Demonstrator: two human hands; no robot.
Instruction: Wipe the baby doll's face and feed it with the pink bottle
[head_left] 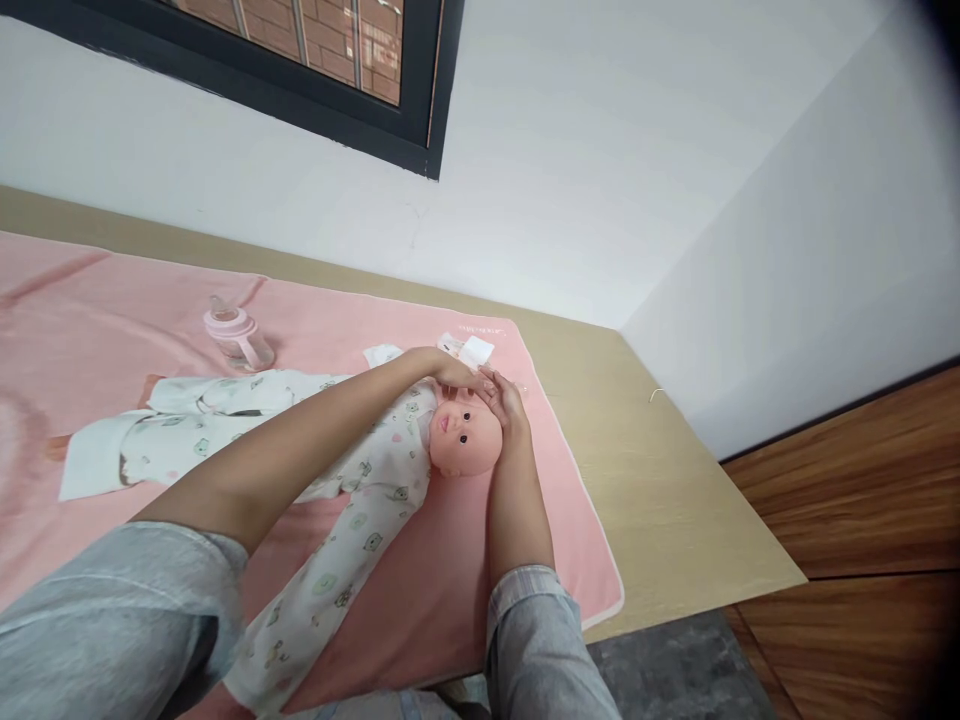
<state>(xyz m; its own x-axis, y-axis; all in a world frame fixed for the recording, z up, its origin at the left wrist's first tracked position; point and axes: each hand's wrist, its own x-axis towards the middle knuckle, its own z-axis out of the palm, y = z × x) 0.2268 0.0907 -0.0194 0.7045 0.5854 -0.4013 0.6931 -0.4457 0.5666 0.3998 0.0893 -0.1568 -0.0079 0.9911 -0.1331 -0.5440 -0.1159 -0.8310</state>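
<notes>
A baby doll (466,438) lies on its back on a pink blanket (465,560), its bald head to the right and its patterned white clothes (390,440) stretching left. At the far side of the doll's head, my left hand (459,372) reaches across the doll with fingers drawn together. My right hand (510,398) rests against the crown, its bent fingers meeting those of the left. Whatever lies between the fingertips is hidden or too small to name. Just beyond them is a small white packet (475,350).
A pink baby bottle (238,338) with a handle tilts on the blanket beyond the doll's legs. The wooden tabletop (645,480) shows at right, with a white hook-like piece (657,394) by its edge. Behind are a white wall (540,200) and a dark-framed window (420,120).
</notes>
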